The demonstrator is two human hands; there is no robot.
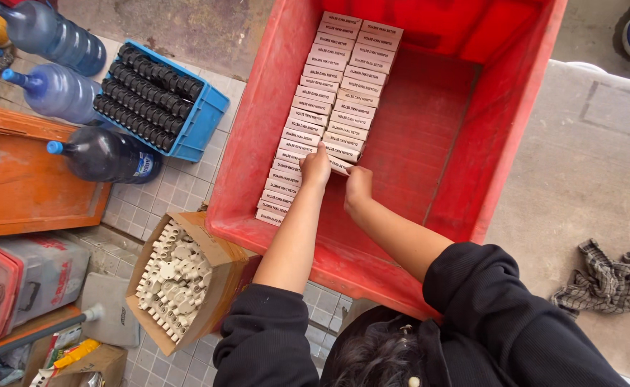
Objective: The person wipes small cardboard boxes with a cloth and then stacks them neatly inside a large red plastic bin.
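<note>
A big red plastic crate (243, 143) holds two rows of small white cartons with dark print, a longer left row (308, 107) and a shorter right row (361, 72). My left hand (315, 168) rests with its fingers on the left row, about two thirds of the way down. My right hand (358, 188) is at the near end of the right row, pinching the last small white carton (339, 166) against the stack. Both forearms are bare below black sleeves. The right half of the crate floor is bare red.
A blue tray of black parts (207, 118) and three dark water bottles (107, 154) lie on the tiled floor at left, beside an orange board (21, 172). A cardboard box of beige plastic pieces (175, 279) stands near my left elbow. A checked rag (609, 283) lies on the concrete at right.
</note>
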